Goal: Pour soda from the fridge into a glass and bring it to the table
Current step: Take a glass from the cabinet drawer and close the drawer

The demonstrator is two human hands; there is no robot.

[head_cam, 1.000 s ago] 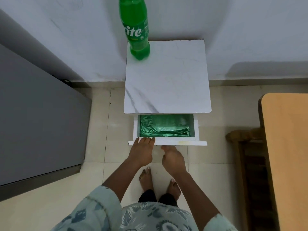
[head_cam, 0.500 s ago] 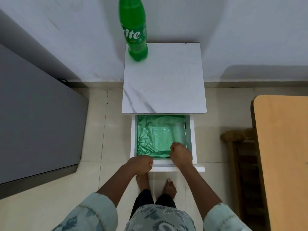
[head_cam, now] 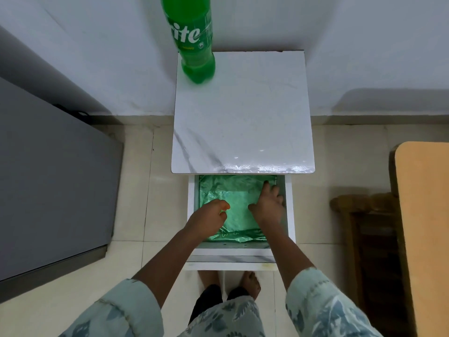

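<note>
From the head camera, looking down: the bottle [head_cam: 194, 45], green and upright, stands on the back left corner of the stand [head_cam: 243, 113], close against the wall and well away from both hands. Its cap is cut off by the top edge of the picture.

Below the white marbled top, the drawer [head_cam: 289, 215] is pulled out, and a crinkled green liner [head_cam: 233, 198] covers its floor.

Both hands are down inside it. The left hand [head_cam: 209, 215] hangs over the near left part of the liner with its fingers curled in. I can't tell if it pinches the liner or holds nothing. The right hand [head_cam: 268, 203] reaches to the far right corner, fingers stretched and spread, tips against the liner by the drawer's wall, gripping nothing.

The grey fridge [head_cam: 48, 190] stands to the left, its door closed. The wooden table [head_cam: 425, 227] is at the right edge, with a chair [head_cam: 359, 205] beside it. Bare feet [head_cam: 250, 280] show on the tiles under the drawer front.
</note>
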